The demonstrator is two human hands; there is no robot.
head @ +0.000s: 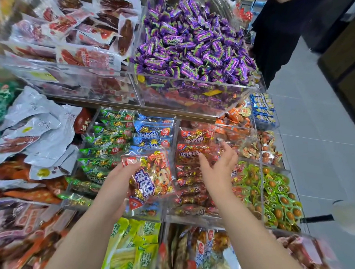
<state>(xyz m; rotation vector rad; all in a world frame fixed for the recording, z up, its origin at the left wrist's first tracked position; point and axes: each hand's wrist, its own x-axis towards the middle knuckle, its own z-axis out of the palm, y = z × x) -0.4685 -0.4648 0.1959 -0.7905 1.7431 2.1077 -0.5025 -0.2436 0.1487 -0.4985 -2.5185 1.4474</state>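
My left hand [118, 178] grips a red snack packet [151, 178] with a cartoon dog and blue-white lettering, held tilted above the clear acrylic bins. My right hand [220, 166] hovers open, fingers spread, over a bin of matching red packets [194, 154]. It holds nothing. Left of that bin stand bins of blue packets [151, 132] and green packets [107, 140].
A raised bin of purple-wrapped candies [194, 41] sits behind, beside vacuum-packed meats [79, 30]. Green egg packs [272, 194] fill the right bin. White pouches [33, 129] lie left, yellow-green packs [134, 246] below. A person in black [283, 26] stands at the aisle's far right.
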